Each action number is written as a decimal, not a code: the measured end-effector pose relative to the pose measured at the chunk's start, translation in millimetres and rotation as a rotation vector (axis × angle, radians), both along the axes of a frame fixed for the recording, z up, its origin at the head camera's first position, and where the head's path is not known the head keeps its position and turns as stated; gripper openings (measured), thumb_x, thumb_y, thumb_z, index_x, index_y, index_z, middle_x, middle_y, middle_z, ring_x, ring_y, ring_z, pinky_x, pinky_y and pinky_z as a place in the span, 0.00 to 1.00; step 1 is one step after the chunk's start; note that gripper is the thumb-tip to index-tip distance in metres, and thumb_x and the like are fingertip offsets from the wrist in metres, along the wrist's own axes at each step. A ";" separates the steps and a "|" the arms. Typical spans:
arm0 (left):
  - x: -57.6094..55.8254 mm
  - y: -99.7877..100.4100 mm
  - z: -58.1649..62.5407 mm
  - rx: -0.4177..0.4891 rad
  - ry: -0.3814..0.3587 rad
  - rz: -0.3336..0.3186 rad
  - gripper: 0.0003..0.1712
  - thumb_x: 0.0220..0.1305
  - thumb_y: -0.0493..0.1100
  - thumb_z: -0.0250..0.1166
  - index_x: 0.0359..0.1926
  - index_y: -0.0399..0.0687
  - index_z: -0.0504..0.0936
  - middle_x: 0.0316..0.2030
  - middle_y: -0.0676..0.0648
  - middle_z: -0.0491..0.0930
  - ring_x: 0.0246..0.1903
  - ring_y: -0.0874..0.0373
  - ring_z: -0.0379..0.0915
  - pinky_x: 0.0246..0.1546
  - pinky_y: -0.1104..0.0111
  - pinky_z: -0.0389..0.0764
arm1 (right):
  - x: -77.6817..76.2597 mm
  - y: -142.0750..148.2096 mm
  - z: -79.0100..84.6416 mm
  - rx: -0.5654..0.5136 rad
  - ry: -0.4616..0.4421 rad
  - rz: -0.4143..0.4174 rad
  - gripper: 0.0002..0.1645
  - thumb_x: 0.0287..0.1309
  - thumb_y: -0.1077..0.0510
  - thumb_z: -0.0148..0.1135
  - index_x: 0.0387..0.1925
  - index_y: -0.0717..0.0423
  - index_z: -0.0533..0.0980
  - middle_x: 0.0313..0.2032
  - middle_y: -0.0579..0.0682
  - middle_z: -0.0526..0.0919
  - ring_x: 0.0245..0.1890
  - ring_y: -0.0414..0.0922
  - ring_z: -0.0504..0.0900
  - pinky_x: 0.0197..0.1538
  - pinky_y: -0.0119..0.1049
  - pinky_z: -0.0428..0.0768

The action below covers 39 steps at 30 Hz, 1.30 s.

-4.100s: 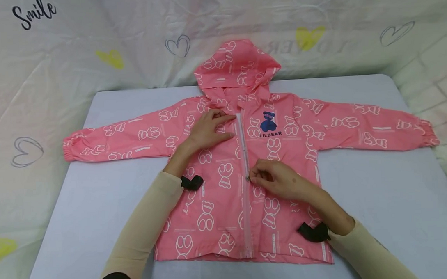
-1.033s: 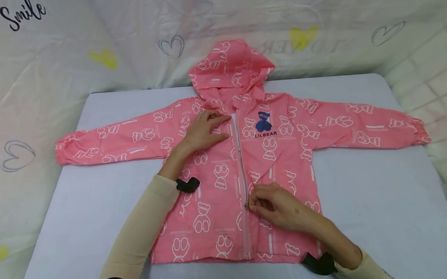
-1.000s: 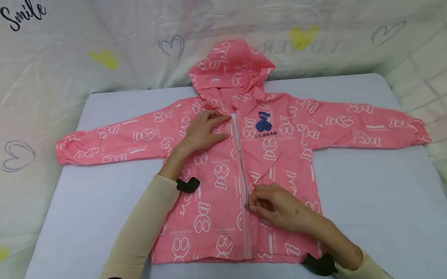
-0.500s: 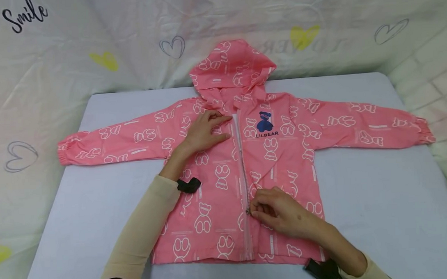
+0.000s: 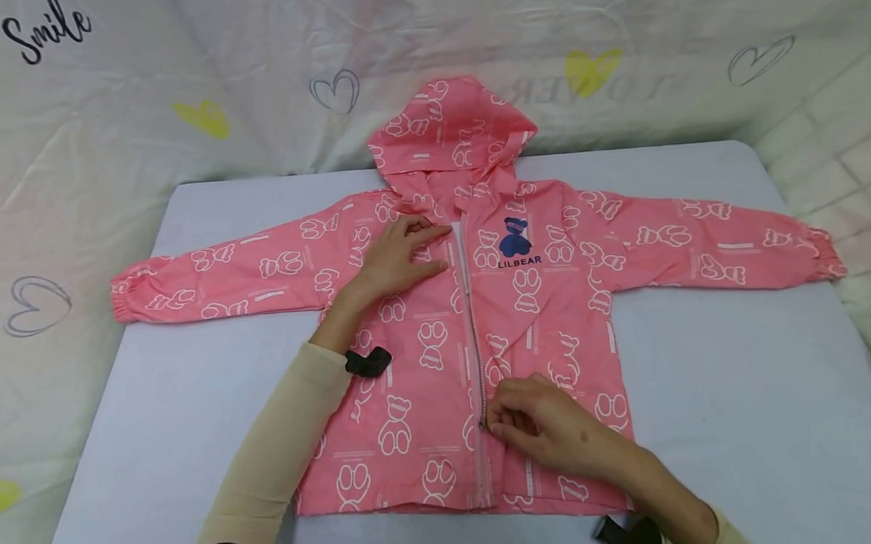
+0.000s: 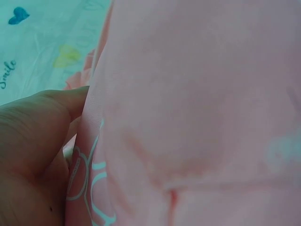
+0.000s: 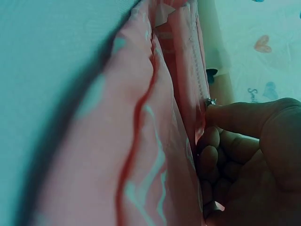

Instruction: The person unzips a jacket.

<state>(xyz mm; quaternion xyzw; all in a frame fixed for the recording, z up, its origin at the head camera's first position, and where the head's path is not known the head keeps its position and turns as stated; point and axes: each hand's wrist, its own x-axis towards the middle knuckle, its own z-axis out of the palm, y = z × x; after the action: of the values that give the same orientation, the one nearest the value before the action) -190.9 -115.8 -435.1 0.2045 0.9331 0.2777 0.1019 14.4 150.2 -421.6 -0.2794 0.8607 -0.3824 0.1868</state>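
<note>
A pink hooded jacket with white bear outlines lies front up, sleeves spread to both sides. Down its middle runs a light zipper. My right hand pinches the zipper pull between thumb and curled index finger, low on the jacket front. In the right wrist view the metal pull shows at the thumb tip. My left hand rests on the upper chest beside the zipper's top, fingers spread. The left wrist view shows that hand against the pink cloth, its fingertips partly hidden.
The jacket lies on a white-covered table. Its hood reaches past the table's far edge against a pale backdrop with hearts and lettering. A black strap is on the left wrist.
My right hand has moved down along the zipper toward the hem, taking the pull with it. My left hand stays in place on the upper chest.
</note>
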 end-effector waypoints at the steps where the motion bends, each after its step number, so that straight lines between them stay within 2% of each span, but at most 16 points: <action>1: 0.1 0.2 0.2 -0.002 0.001 -0.001 0.36 0.67 0.59 0.69 0.75 0.66 0.72 0.68 0.45 0.67 0.69 0.48 0.62 0.70 0.50 0.67 | 0.9 -0.1 0.2 0.001 -0.003 0.000 0.11 0.68 0.53 0.69 0.35 0.29 0.77 0.27 0.27 0.72 0.32 0.32 0.71 0.40 0.28 0.71; 6: 0.7 0.8 1.6 -0.010 0.004 -0.003 0.36 0.68 0.58 0.68 0.75 0.65 0.72 0.69 0.45 0.67 0.71 0.48 0.60 0.72 0.51 0.65 | 6.2 -0.4 0.9 -0.012 -0.009 0.002 0.11 0.68 0.52 0.69 0.35 0.29 0.77 0.27 0.27 0.72 0.34 0.33 0.70 0.39 0.27 0.71; 12: 0.6 0.8 0.9 -0.011 0.003 -0.006 0.36 0.69 0.58 0.68 0.75 0.65 0.72 0.70 0.45 0.67 0.72 0.48 0.60 0.72 0.50 0.66 | 12.5 -1.6 -0.3 -0.032 0.055 0.031 0.11 0.68 0.51 0.69 0.35 0.29 0.75 0.26 0.26 0.71 0.30 0.28 0.69 0.40 0.26 0.68; 17: -0.5 0.0 -0.9 -0.006 0.000 -0.003 0.36 0.68 0.58 0.68 0.75 0.66 0.72 0.70 0.45 0.66 0.71 0.49 0.61 0.72 0.51 0.66 | 17.1 -0.7 1.5 -0.014 0.019 0.024 0.09 0.69 0.48 0.68 0.35 0.28 0.75 0.27 0.25 0.72 0.31 0.28 0.70 0.40 0.26 0.68; 23: -0.4 0.5 -1.4 -0.011 0.001 0.003 0.37 0.68 0.59 0.69 0.75 0.66 0.71 0.69 0.46 0.67 0.71 0.49 0.61 0.71 0.51 0.68 | 22.6 -1.0 0.3 -0.037 0.047 0.016 0.12 0.68 0.50 0.69 0.35 0.27 0.75 0.27 0.24 0.72 0.33 0.29 0.70 0.40 0.25 0.69; 30: -1.4 2.4 0.4 -0.004 0.002 -0.001 0.37 0.68 0.59 0.69 0.75 0.66 0.71 0.69 0.46 0.67 0.70 0.49 0.61 0.71 0.51 0.68 | 25.5 1.6 2.9 -0.039 -0.029 0.018 0.10 0.69 0.49 0.68 0.35 0.28 0.75 0.27 0.25 0.73 0.34 0.30 0.70 0.38 0.25 0.71; 39: -1.6 0.6 -2.1 -0.013 -0.001 0.006 0.36 0.68 0.59 0.69 0.75 0.67 0.72 0.68 0.46 0.67 0.70 0.49 0.62 0.70 0.52 0.68 | 33.4 0.4 1.9 -0.047 -0.043 0.039 0.08 0.68 0.46 0.68 0.36 0.26 0.77 0.28 0.23 0.73 0.35 0.29 0.71 0.38 0.24 0.72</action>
<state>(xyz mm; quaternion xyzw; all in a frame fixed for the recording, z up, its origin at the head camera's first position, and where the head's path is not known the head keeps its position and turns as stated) -192.5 -115.2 -437.2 0.2011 0.9353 0.2723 0.1030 47.7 150.6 -419.6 -0.2922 0.8417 -0.4045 0.2061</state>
